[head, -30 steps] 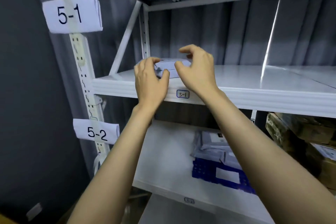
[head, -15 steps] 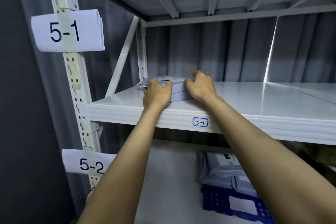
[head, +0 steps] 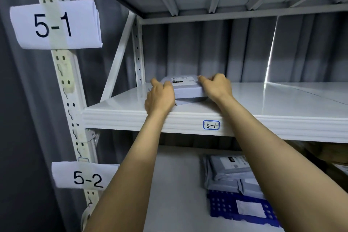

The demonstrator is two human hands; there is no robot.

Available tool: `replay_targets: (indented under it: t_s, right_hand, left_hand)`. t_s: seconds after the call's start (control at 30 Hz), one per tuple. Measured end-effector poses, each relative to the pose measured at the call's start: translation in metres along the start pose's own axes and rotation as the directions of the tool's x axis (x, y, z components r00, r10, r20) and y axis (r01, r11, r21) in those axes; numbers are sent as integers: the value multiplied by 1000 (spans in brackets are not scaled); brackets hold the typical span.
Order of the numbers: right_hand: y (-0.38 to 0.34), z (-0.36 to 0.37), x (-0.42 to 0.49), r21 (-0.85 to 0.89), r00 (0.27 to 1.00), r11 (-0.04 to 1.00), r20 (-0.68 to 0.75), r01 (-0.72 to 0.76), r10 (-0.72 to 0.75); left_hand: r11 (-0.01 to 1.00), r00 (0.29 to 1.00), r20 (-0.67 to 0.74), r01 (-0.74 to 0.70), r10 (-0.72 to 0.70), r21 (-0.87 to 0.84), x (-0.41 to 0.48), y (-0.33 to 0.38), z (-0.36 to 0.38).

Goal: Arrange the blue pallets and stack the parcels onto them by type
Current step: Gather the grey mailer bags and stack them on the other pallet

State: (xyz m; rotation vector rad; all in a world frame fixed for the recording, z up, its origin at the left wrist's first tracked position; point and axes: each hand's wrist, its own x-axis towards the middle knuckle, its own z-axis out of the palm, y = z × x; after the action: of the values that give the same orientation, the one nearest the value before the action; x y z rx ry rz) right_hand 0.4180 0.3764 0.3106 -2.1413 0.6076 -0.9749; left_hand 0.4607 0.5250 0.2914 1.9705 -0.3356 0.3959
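Gripping both ends of one grey parcel [head: 186, 88]: left hand [head: 160, 98] curled round its left end, right hand [head: 216, 86] with fingers hooked over its right top edge; both forearms reach up across the front lip. Parcel: flat, plastic-wrapped, white shipping label on its top face, print too small to read. Location: upper shelf [head: 263, 103], towards the left rear corner, close to the back upright; a second grey wrapped edge shows beneath its front side, lying on the shelf surface. Front edge of the upper shelf: small blue-bordered sticker [head: 211, 124], handwritten 5-1, between the two forearms. Front left post [head: 64, 73]: paper tag 5-1 [head: 54, 24] taped above shelf level, paper tag 5-2 [head: 84, 175] taped below it. Lower shelf [head: 175, 194]: blue pallet [head: 226, 207] towards the right, white label on its near face; grey mailers [head: 229, 167] piled on its rear part. Far right edge of the lower shelf: brown cartons [head: 329, 156], partly hidden by the right forearm
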Motion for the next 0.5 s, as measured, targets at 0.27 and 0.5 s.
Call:
replay_targets:
  t_s: [0.27, 0.5]
  right_hand:
    - [-2, -2, -9, 68, 996, 998, 82, 18, -24]
    - [-9, -9, -23, 251, 989, 957, 2, 146, -151]
  left_hand:
    - [992, 997, 27, -74, 72, 97, -3, -1, -1]
    - [947, 994, -17, -109, 109, -303, -14, -1, -10]
